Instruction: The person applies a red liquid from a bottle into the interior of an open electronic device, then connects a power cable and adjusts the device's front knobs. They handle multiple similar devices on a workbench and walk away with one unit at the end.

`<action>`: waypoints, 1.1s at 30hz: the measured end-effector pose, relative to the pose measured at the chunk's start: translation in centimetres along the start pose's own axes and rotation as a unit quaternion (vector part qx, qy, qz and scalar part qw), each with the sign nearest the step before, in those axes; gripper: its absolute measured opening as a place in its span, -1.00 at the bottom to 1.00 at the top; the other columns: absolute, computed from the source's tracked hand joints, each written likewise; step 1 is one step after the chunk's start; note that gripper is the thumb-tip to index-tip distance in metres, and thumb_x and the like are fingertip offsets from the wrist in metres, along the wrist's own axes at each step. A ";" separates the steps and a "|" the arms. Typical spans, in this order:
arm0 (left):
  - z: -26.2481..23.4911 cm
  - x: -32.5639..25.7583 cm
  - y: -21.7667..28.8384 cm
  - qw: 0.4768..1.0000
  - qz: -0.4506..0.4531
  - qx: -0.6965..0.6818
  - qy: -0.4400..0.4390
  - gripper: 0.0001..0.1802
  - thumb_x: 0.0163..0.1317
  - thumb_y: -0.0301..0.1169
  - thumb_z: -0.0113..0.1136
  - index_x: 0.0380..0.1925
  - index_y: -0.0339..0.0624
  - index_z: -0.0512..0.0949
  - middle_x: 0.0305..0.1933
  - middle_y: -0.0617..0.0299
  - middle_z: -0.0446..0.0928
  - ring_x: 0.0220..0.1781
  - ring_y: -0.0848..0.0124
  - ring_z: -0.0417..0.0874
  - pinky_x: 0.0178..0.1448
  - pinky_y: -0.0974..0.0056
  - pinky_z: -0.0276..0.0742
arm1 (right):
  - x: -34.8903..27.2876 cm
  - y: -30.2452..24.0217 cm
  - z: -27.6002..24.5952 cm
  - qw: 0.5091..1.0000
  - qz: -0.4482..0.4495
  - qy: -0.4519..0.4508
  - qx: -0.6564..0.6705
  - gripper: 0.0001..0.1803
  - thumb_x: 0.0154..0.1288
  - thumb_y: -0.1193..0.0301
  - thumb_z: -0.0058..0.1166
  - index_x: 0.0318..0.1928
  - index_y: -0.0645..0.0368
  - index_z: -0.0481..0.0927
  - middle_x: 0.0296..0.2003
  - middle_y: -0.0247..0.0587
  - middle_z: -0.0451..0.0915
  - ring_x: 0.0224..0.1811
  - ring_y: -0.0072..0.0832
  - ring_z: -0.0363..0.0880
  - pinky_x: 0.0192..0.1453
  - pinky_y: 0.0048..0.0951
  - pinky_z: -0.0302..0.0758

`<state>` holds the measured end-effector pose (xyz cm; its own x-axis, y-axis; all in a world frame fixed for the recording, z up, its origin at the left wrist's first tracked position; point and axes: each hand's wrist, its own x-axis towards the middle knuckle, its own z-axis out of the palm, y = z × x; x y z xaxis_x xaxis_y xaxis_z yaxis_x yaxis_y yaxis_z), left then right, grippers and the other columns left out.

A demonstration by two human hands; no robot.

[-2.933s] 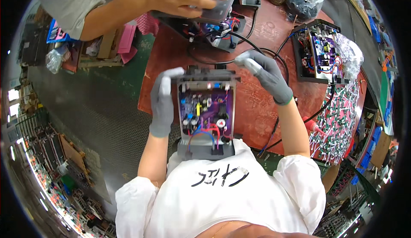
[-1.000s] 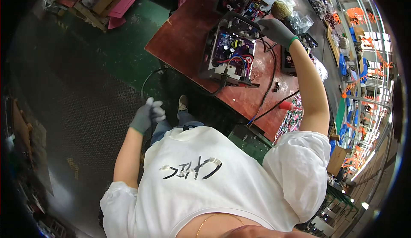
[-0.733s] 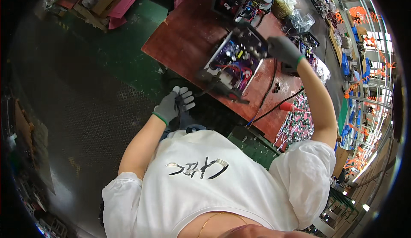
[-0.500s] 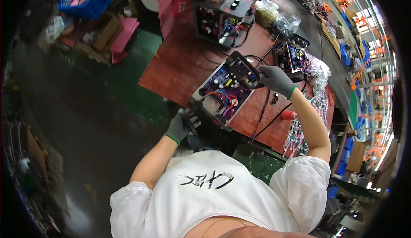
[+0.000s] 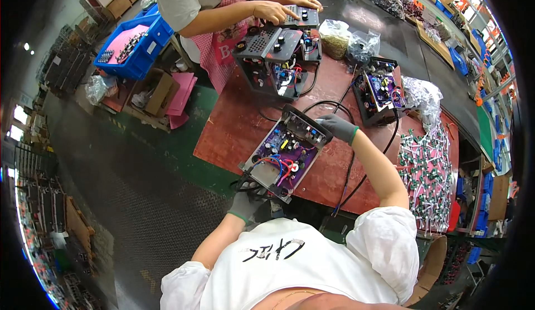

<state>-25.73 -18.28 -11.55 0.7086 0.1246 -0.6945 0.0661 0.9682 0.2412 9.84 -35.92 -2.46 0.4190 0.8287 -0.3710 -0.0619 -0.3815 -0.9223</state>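
An open electronics chassis (image 5: 273, 168), with a purple circuit board and red and blue wires, sits tilted at the near left edge of the red-topped table. My right hand (image 5: 339, 128), in a grey glove with a green cuff, closes on the end of its upright black panel (image 5: 304, 126). At the opposite, near end, my left hand (image 5: 248, 203), gloved alike, is closed around black cable (image 5: 245, 186) beside the metal frame. Some of its fingers are hidden under the cable and frame. Black cords (image 5: 350, 159) run over the table to the right of the chassis.
Across the table (image 5: 223, 129) a co-worker's hands (image 5: 273, 12) rest on a grey perforated panel. Assembled units (image 5: 273, 59) stand there, and another open unit (image 5: 382, 90) is at right. Small wired parts (image 5: 426, 176) cover the right end. A blue bin (image 5: 136, 45) stands far left.
The view has shifted, bringing the co-worker and more of the room into sight. Both my hands stay at the chassis, which has turned slightly along with them.
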 end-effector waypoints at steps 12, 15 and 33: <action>1.0 -3.5 4.5 0.999 0.010 0.034 0.025 -0.67 0.40 -0.20 -0.16 -0.08 -0.19 0.46 -0.10 0.10 0.52 -0.14 0.18 0.55 -0.02 0.02 0.49 | -2.8 -0.3 0.5 0.999 -0.001 0.049 0.022 -0.61 0.41 0.15 -0.08 -0.11 0.19 0.64 -0.37 -0.39 0.59 -0.28 -0.62 0.49 -0.20 -0.55 0.44; 0.0 -3.3 7.1 0.981 0.052 0.173 -0.066 -0.65 0.36 -0.18 -0.05 -0.07 -0.20 0.50 -0.12 0.13 0.56 -0.18 0.26 0.56 -0.05 0.12 0.49 | -3.9 -2.4 0.8 0.997 -0.015 0.079 -0.021 -0.64 0.40 0.20 -0.07 -0.12 0.23 0.62 -0.36 -0.37 0.59 -0.28 -0.60 0.49 -0.18 -0.52 0.44; 6.5 5.9 23.7 0.797 -0.170 0.490 -0.311 -0.68 0.33 -0.27 0.03 -0.10 -0.27 0.57 -0.09 0.23 0.58 -0.02 0.46 0.53 0.11 0.34 0.42 | 7.2 -20.0 7.5 0.829 -0.053 0.433 -0.351 -0.74 0.32 0.40 -0.04 -0.04 0.23 0.52 -0.17 -0.06 0.54 -0.25 -0.26 0.55 -0.11 -0.38 0.47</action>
<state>-15.44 3.99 -5.52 0.7238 -0.5347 -0.4361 0.6288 0.2511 0.7359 7.33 -19.29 12.48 0.8999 0.3848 0.2052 0.4318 -0.7210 -0.5419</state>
